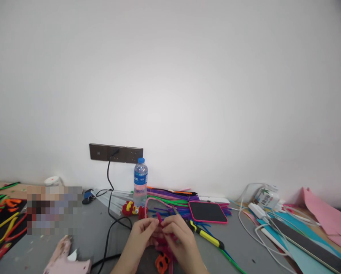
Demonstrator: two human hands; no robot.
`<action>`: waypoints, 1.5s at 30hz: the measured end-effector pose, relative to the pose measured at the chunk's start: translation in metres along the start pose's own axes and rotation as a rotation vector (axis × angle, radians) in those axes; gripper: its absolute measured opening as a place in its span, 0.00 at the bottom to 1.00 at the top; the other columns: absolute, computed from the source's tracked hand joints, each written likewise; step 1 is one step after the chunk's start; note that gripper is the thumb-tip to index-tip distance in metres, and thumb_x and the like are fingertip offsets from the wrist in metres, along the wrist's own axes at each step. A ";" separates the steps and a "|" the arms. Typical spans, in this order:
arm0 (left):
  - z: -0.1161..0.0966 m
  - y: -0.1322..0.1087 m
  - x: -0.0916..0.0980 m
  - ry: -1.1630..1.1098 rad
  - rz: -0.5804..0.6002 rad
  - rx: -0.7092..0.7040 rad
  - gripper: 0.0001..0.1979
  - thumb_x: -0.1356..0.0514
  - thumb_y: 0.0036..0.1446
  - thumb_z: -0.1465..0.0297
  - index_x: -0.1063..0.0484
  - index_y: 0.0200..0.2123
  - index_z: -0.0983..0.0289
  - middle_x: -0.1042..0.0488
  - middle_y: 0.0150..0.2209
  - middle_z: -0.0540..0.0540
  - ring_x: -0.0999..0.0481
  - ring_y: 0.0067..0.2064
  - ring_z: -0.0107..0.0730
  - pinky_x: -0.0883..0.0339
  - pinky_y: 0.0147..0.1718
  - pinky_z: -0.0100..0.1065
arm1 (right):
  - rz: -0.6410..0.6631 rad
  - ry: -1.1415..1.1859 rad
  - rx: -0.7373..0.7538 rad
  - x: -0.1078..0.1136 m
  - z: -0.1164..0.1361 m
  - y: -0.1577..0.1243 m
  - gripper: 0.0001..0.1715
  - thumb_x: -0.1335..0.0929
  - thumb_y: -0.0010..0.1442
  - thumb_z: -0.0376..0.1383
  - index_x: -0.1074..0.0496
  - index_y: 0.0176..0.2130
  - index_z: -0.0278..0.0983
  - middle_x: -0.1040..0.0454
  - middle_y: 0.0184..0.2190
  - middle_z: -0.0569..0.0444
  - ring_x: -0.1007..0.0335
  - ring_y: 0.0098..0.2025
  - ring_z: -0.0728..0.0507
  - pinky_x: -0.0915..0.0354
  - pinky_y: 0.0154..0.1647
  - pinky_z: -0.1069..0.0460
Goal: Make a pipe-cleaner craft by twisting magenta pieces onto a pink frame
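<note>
Both of my hands meet low in the middle of the head view. My left hand (143,236) and my right hand (180,238) are pinched around a magenta pipe cleaner (159,219), whose tip sticks up between the fingers. Below them lies an orange-and-black fuzzy piece (162,262), partly hidden. A pale pink pipe cleaner (153,198) arches up behind my hands. Just beyond stands a red-and-yellow fuzzy figure (131,208) by the water bottle (141,184). A yellow-and-black handled tool (209,236) lies right of my right hand, its other end partly hidden.
A bundle of purple and green pipe cleaners (173,198) lies by the wall, with a pink-edged phone (208,211) on it. A pink glue gun (70,262) sits front left near a black cord (109,236). White cables (258,236) and coloured paper (324,213) spread rightwards.
</note>
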State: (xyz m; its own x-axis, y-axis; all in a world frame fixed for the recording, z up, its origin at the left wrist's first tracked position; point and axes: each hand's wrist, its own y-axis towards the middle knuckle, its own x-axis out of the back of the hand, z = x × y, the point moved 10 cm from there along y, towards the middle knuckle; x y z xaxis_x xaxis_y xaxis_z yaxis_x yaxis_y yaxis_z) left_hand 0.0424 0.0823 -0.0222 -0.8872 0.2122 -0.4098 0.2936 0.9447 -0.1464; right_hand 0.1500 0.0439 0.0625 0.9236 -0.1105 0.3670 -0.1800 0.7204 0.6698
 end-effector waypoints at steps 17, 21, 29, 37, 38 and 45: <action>0.000 -0.005 0.002 -0.259 -0.031 0.049 0.15 0.24 0.35 0.66 0.23 0.22 0.68 0.25 0.21 0.50 0.27 0.22 0.23 0.30 0.24 0.24 | 0.084 -0.076 0.062 -0.007 0.019 0.002 0.12 0.36 0.59 0.23 0.33 0.36 0.41 0.27 0.39 0.52 0.30 0.43 0.46 0.35 0.43 0.54; -0.001 -0.005 0.003 -0.263 -0.047 0.057 0.16 0.23 0.33 0.67 0.24 0.22 0.68 0.24 0.21 0.49 0.26 0.22 0.23 0.30 0.24 0.23 | 0.093 -0.008 0.004 -0.008 0.013 0.001 0.10 0.36 0.59 0.24 0.33 0.34 0.40 0.28 0.38 0.52 0.31 0.43 0.46 0.36 0.43 0.54; 0.004 -0.006 0.005 -0.251 -0.083 0.094 0.17 0.23 0.33 0.66 0.24 0.25 0.67 0.21 0.22 0.51 0.21 0.24 0.28 0.29 0.24 0.24 | 0.080 0.068 -0.089 -0.005 0.003 0.001 0.08 0.35 0.59 0.27 0.31 0.34 0.39 0.30 0.39 0.51 0.32 0.43 0.44 0.37 0.44 0.53; 0.000 -0.005 -0.004 -0.151 0.065 0.085 0.14 0.25 0.39 0.66 0.24 0.24 0.68 0.22 0.21 0.54 0.24 0.23 0.25 0.30 0.25 0.24 | 0.028 0.253 -0.117 0.000 -0.004 0.006 0.04 0.33 0.61 0.35 0.29 0.33 0.40 0.29 0.34 0.52 0.32 0.39 0.43 0.37 0.40 0.51; -0.001 -0.006 -0.006 -0.133 0.089 0.084 0.14 0.25 0.40 0.66 0.24 0.24 0.69 0.22 0.21 0.54 0.25 0.23 0.25 0.31 0.26 0.25 | 0.023 0.285 -0.120 0.000 -0.005 0.007 0.05 0.32 0.61 0.36 0.28 0.32 0.40 0.29 0.33 0.52 0.32 0.38 0.43 0.37 0.40 0.50; -0.001 -0.013 -0.014 0.003 0.196 0.120 0.15 0.26 0.40 0.64 0.24 0.24 0.69 0.21 0.24 0.55 0.25 0.24 0.27 0.32 0.27 0.28 | 0.133 0.576 -0.312 -0.012 -0.024 0.003 0.13 0.26 0.53 0.44 0.26 0.30 0.37 0.31 0.31 0.54 0.33 0.34 0.45 0.38 0.35 0.51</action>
State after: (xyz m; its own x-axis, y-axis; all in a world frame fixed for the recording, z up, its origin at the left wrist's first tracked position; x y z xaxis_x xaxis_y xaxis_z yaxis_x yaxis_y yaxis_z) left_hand 0.0507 0.0668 -0.0136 -0.8100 0.3892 -0.4386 0.5003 0.8488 -0.1707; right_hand 0.1461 0.0642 0.0448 0.9490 0.3141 -0.0275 -0.2787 0.8764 0.3928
